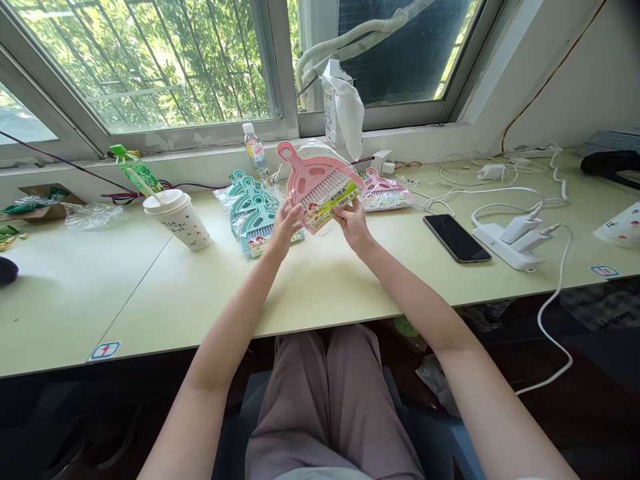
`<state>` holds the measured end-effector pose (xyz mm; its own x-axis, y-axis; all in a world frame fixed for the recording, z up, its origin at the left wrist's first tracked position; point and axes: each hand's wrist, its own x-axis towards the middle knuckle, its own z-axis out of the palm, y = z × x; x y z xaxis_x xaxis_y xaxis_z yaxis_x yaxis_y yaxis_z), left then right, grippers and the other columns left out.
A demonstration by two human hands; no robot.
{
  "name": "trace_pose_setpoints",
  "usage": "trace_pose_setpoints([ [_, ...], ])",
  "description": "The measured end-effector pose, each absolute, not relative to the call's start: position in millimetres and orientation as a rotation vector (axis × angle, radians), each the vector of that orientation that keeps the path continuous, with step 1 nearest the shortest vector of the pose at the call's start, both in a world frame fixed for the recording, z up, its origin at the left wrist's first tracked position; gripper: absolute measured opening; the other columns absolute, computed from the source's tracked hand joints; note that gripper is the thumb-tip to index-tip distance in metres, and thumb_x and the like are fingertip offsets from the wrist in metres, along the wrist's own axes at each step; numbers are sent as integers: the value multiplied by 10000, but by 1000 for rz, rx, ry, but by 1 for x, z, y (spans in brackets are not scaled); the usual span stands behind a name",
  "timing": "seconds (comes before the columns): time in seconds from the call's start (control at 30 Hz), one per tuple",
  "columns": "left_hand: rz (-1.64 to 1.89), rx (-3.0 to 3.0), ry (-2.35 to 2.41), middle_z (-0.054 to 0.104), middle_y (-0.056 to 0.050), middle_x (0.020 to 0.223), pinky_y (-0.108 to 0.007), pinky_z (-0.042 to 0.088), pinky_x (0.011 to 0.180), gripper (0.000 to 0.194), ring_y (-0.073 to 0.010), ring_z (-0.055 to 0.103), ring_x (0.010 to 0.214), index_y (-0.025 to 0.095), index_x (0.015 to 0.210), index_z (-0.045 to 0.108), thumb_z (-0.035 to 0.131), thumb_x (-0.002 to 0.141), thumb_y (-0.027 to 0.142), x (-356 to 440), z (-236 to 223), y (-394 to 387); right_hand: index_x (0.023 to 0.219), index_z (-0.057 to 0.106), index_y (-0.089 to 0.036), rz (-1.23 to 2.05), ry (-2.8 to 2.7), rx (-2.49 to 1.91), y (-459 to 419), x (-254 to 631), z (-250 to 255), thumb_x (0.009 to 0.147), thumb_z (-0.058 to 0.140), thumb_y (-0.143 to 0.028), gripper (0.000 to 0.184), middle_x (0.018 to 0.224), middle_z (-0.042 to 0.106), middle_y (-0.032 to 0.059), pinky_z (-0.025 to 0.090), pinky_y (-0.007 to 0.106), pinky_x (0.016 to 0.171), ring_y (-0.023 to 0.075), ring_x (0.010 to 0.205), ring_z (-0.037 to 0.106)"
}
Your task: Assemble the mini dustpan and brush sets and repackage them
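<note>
Between my two hands, raised above the table, is a pink dustpan and brush set (313, 177) in clear wrapping, with a yellow-green label along its lower edge. My left hand (286, 230) grips its lower left corner. At the lower right, by the label, my right hand (354, 223) pinches the edge. Several teal dustpan and brush sets (255, 217) in clear bags lie overlapped on the table just beyond and left of my left hand. Another pink dustpan and brush set (383, 192) lies on the table behind my right hand.
A white lidded cup (179, 220) with a straw stands left, a green-capped bottle (135, 168) behind it. A clear bottle (255, 152) stands near the window. To the right are a phone (456, 237), a power strip (507, 245) with plugs, and loose white cables.
</note>
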<state>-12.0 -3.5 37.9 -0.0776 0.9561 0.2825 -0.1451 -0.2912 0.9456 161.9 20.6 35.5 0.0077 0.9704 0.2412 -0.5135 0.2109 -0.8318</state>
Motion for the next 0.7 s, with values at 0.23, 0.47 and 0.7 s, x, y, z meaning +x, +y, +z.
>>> trace_pose_setpoints([
  [0.23,1489,1224,911,674,-103,1270,-490,557,980,608,-331,615,1220,212,1207,530,780,700,437,5,21,-6,1047,514,-293,1342,-998,-681,28,164,32,647,818,-244,505,1010,693,-9,602,409,951,210,1122,661],
  [0.47,1413,1270,837,650,-116,1303,-540,566,975,585,-337,644,1169,205,1233,524,767,734,387,3,27,-11,986,511,-277,1375,-954,-741,39,170,32,716,767,-274,372,972,699,-19,613,416,902,193,986,701],
  [0.7,1411,1278,875,649,-92,1297,-526,584,947,654,-308,657,1121,234,1288,496,781,720,389,1,24,-10,988,500,-278,1386,-946,-743,42,170,27,767,734,-445,362,989,691,7,617,429,869,210,968,704],
])
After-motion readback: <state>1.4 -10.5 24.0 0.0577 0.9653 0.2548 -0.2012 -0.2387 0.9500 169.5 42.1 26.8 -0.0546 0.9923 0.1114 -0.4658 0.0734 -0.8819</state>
